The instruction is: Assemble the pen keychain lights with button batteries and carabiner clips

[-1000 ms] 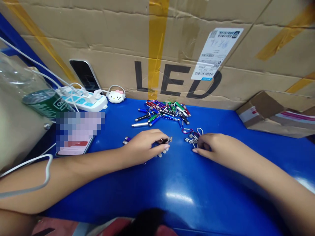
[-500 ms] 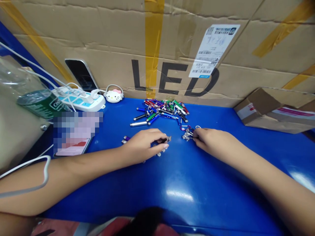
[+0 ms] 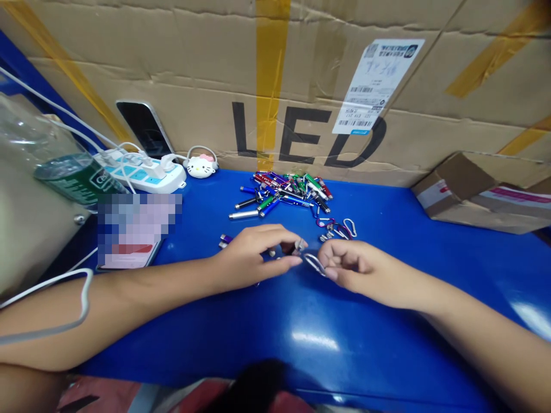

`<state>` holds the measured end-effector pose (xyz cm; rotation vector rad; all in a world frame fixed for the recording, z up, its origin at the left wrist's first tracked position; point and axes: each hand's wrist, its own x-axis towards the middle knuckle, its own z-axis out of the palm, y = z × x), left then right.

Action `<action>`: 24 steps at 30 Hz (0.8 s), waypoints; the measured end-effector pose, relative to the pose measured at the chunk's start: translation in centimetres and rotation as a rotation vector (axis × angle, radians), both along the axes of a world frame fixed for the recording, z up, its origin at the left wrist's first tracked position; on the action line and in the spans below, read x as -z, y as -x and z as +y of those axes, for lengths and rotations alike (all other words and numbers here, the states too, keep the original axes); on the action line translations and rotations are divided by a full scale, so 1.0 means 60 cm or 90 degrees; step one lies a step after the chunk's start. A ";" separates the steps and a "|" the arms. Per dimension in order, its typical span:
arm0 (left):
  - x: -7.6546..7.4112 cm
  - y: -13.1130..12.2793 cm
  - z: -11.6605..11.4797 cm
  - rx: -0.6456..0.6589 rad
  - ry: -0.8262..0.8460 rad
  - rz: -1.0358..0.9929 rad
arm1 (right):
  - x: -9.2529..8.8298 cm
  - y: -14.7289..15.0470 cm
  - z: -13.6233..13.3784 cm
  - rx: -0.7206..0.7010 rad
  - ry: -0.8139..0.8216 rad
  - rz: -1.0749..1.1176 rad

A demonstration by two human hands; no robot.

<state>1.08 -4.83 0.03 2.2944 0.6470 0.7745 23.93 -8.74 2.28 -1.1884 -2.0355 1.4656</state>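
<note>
My left hand (image 3: 247, 258) is curled over the blue table, its thumb and fingers closed around a small silver metal piece (image 3: 300, 245). Its exact kind is blurred, and the palm hides most of what lies beneath. Close in front of it, my right hand (image 3: 365, 267) pinches a silver carabiner (image 3: 315, 264) whose far end points at the left fingertips. Whether the two pieces touch I cannot tell. Just beyond my right hand lie a loose silver carabiner (image 3: 350, 228) and a few small metal parts (image 3: 327, 235). A purple tube (image 3: 225, 238) shows behind my left wrist.
A heap of coloured metal mini torches (image 3: 279, 194) lies at the back against a big cardboard box (image 3: 206, 74). To the left are a power strip (image 3: 150, 179), a cat-face case (image 3: 201, 166) and a phone (image 3: 138, 229). An open small carton (image 3: 465, 192) stands right.
My right hand has come away from the small metal parts, moving left and nearer with a silver carabiner in its fingers. My left hand has barely moved.
</note>
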 end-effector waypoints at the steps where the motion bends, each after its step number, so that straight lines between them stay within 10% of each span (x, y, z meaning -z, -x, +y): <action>1: 0.000 0.000 -0.002 0.023 -0.017 -0.018 | 0.003 0.007 -0.001 -0.006 0.050 0.041; 6: -0.003 -0.004 -0.006 0.001 0.027 -0.002 | 0.018 0.020 -0.005 -0.013 0.127 0.102; 16: -0.012 -0.014 -0.011 -0.114 0.106 0.034 | 0.038 0.045 -0.008 0.008 -0.602 -0.471; 24: -0.003 -0.017 -0.011 -0.084 0.059 0.025 | 0.053 0.048 -0.005 0.020 -0.687 -0.594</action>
